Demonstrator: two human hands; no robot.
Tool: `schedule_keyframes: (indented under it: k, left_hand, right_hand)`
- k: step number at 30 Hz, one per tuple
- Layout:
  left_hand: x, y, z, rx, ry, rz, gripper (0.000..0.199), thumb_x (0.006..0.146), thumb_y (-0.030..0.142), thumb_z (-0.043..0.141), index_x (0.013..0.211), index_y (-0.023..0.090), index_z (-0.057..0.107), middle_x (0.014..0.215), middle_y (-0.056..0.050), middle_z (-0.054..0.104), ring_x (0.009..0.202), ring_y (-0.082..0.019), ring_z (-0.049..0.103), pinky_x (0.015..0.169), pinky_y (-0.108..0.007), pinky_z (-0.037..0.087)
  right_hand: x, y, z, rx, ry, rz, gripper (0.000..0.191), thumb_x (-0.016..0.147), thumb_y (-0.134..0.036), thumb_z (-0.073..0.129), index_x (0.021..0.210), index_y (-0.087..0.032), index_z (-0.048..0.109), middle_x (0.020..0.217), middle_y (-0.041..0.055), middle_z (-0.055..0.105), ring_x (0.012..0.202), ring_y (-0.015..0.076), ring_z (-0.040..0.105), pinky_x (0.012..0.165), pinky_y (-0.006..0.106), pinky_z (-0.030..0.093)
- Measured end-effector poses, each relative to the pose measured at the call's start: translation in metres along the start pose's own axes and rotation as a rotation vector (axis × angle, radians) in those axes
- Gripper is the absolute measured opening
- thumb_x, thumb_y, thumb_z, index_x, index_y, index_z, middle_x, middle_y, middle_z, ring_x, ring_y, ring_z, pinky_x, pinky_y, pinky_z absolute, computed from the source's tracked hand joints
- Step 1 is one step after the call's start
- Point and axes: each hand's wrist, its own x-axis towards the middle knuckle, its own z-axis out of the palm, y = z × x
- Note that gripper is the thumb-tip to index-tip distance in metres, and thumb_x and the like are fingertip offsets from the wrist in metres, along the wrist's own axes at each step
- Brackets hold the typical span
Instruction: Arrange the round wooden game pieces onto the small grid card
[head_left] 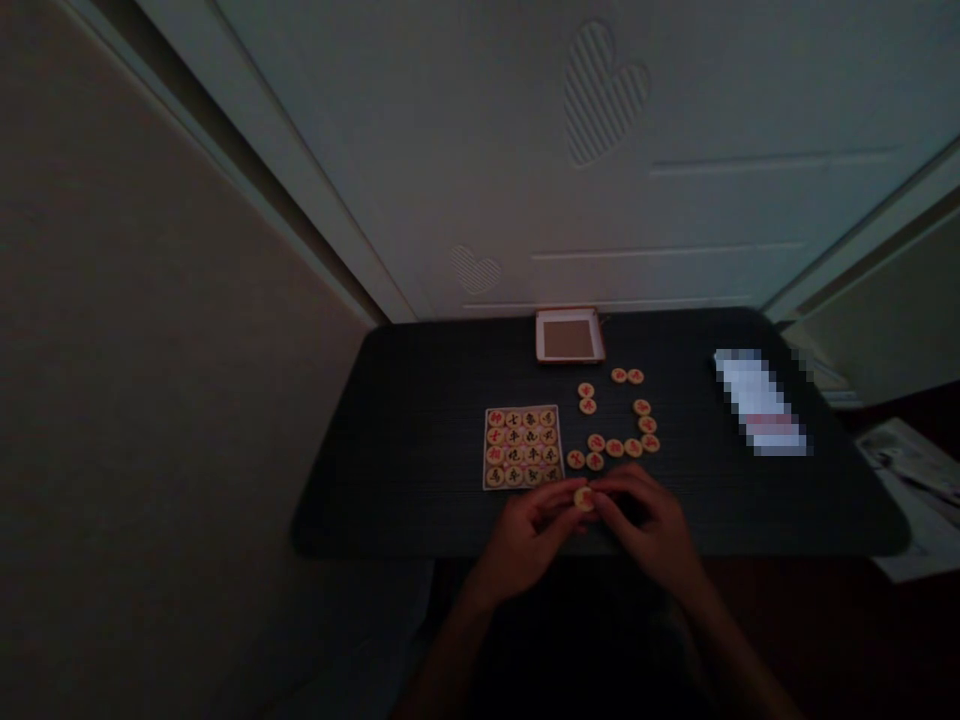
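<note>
Between my left hand (525, 536) and my right hand (651, 520), a round wooden piece with a red mark (584, 499) is pinched by the fingertips of both, just above the table's front part. Just beyond my left hand lies a square tray (486, 450) filled with rows of round pieces, some with red characters and most with black ones. Loose round pieces with red characters (614, 448) lie beyond my right hand, in a bent line and in pairs.
The dark table (405, 430) stands against a pale door with heart reliefs (600, 95). At its back edge sits an open box (568, 340) with a brown inside. A blurred bright phone-like object (761, 405) lies at the right. Papers (919, 490) are beyond the right edge.
</note>
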Motion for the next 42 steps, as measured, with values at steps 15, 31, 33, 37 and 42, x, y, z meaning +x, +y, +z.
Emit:
schedule_keyframes:
  k: [15, 31, 33, 37, 42]
  left_hand:
    - [0.0028, -0.0004, -0.0019, 0.035, 0.023, 0.030, 0.041, 0.089, 0.037, 0.074, 0.125, 0.019, 0.071, 0.114, -0.011, 0.077, 0.101, -0.024, 0.075, 0.089, -0.038, 0.063]
    - [0.0065, -0.0010, -0.0009, 0.005, 0.010, 0.089, 0.031, 0.090, 0.032, 0.073, 0.118, 0.018, 0.069, 0.108, -0.010, 0.077, 0.093, -0.021, 0.076, 0.089, -0.036, 0.062]
    - [0.0064, -0.0004, 0.0000, 0.001, 0.011, 0.091, 0.030, 0.090, 0.032, 0.073, 0.117, 0.017, 0.068, 0.106, -0.010, 0.077, 0.092, -0.020, 0.075, 0.089, -0.037, 0.062]
    - [0.0058, 0.0006, 0.0015, 0.005, 0.018, 0.096, 0.030, 0.090, 0.032, 0.072, 0.116, 0.017, 0.067, 0.105, -0.010, 0.077, 0.091, -0.020, 0.075, 0.088, -0.037, 0.062]
    - [0.0064, -0.0013, 0.0004, 0.017, 0.001, 0.104, 0.033, 0.092, 0.034, 0.071, 0.119, 0.017, 0.065, 0.105, -0.010, 0.076, 0.090, -0.021, 0.076, 0.087, -0.037, 0.062]
  right_hand:
    - [-0.0007, 0.0010, -0.0016, -0.041, -0.044, -0.072, 0.020, 0.089, -0.028, 0.073, 0.109, -0.029, 0.072, 0.099, 0.0045, 0.068, 0.095, 0.0221, 0.065, 0.083, 0.037, 0.053]
    - [0.0010, 0.0011, -0.0005, -0.008, -0.037, -0.065, 0.022, 0.089, -0.027, 0.072, 0.111, -0.029, 0.072, 0.107, 0.0048, 0.074, 0.104, 0.0231, 0.068, 0.092, 0.039, 0.055]
    - [0.0005, 0.0021, -0.0004, 0.003, -0.039, -0.059, 0.023, 0.090, -0.027, 0.072, 0.112, -0.030, 0.072, 0.108, 0.0046, 0.074, 0.104, 0.0231, 0.068, 0.093, 0.040, 0.055]
    - [-0.0003, 0.0046, -0.0006, 0.021, -0.062, -0.043, 0.025, 0.091, -0.027, 0.071, 0.115, -0.032, 0.072, 0.110, 0.0039, 0.075, 0.106, 0.0233, 0.068, 0.094, 0.040, 0.055]
    - [-0.0005, 0.0053, -0.0011, 0.047, -0.091, -0.040, 0.026, 0.092, -0.026, 0.070, 0.118, -0.032, 0.072, 0.114, 0.0037, 0.075, 0.107, 0.0228, 0.069, 0.094, 0.040, 0.055]
